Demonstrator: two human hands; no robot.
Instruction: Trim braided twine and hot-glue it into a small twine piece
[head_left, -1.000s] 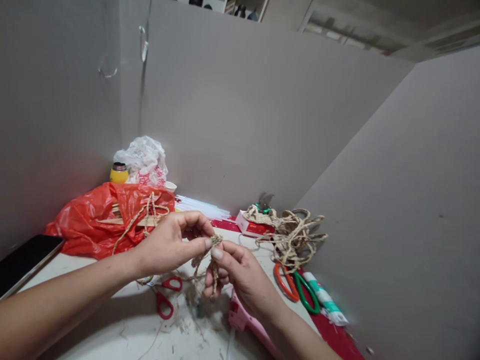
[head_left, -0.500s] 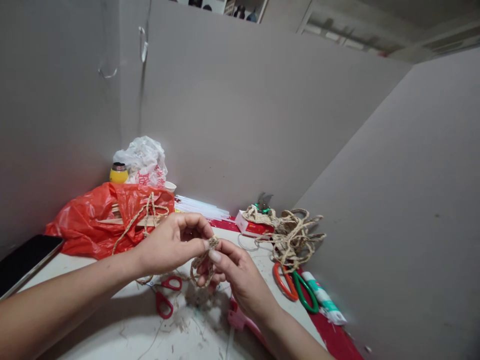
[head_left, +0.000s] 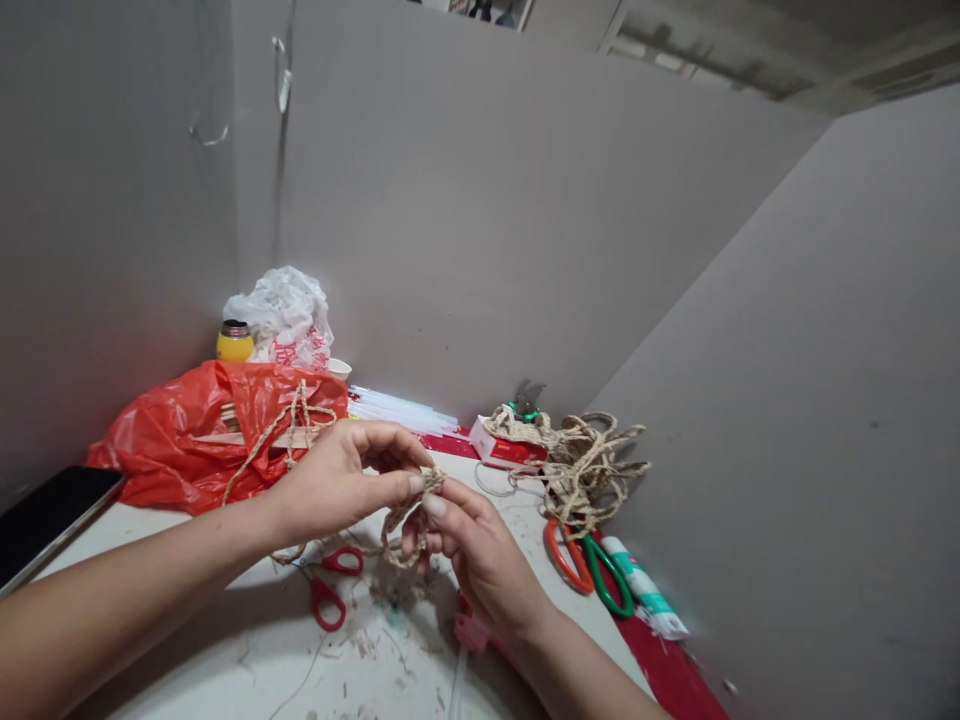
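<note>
Between my two hands is a small coil of tan braided rope [head_left: 433, 480], held above the table. My left hand [head_left: 358, 470] pinches its top from the left with thumb and forefinger. From the right, my right hand [head_left: 472, 535] grips the same rope between thumb and fingers, and a loop of it hangs below the fingertips. Under my hands lie red-handled scissors [head_left: 328, 602], their blades partly hidden. A pink tool [head_left: 471, 628], perhaps a glue gun, is mostly covered by my right hand and forearm.
A red plastic bag [head_left: 176, 430] with wooden sticks is at left, near a phone [head_left: 56, 515]. White glue sticks [head_left: 401, 412] lie at the back. On the right are a heap of braided rope [head_left: 592, 465], orange-and-green handles [head_left: 607, 578] and a white-and-green packet [head_left: 645, 590]. Grey panels enclose the table.
The top of the rope coil is turned slightly between my fingertips, showing more of its braided end. Both hands keep their pinch, and the view has shifted a little.
</note>
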